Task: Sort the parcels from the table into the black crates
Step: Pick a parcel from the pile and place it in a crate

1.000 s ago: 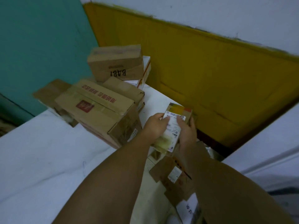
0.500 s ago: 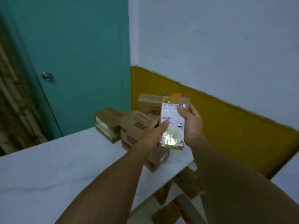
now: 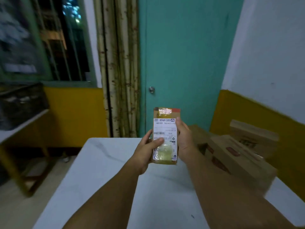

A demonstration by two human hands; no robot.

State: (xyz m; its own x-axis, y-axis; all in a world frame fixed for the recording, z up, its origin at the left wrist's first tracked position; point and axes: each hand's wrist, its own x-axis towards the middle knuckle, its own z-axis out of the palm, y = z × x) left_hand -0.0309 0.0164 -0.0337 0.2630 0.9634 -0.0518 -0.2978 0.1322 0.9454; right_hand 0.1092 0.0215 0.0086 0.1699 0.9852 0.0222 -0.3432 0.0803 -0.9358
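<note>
Both hands, left (image 3: 145, 151) and right (image 3: 184, 138), grip one small parcel (image 3: 165, 136), label up. Looks mid-sort; next: carry it left to black crate (image 3: 21, 104).

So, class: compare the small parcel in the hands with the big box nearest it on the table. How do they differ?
The small parcel is held upright by the left hand and right hand; the big box lies flat on the table. The small parcel carries a white label; the big box shows red markings. The big box is far bulkier. Both are brown cardboard.
</note>
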